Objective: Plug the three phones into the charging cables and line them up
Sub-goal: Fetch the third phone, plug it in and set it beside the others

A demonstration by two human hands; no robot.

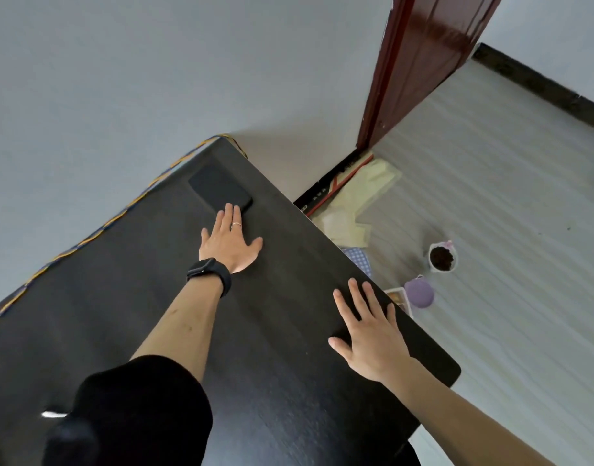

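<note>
on the dark wooden table (pixel 289 331), in the head view, a single black phone (pixel 220 189) lies flat near the far corner, close to both the back edge and the right edge. the left hand (pixel 230 245) is stretched out flat with fingers spread, its fingertips touching the near end of the phone; it pinches nothing. the right hand (pixel 368 331) rests palm down and splayed on the tabletop near the right edge, well apart from the phone and holding nothing. a yellow-and-blue braided cable (pixel 87 238) runs along the back edge of the table, but no plug end shows, and the other two phones are out of view. a black wristband (pixel 211 272) sits on the left wrist. judged from this, plugging in has not begun for this phone. the main risk is a flat-fingered push or drag: the phone sits close to the right edge, so a sideways slide could send it off toward the floor, where a pot of soil (pixel 442 257) and a purple cup (pixel 419 292) stand. dragging with fingertips only could also spin the phone so that its port faces away from the cable.
</note>
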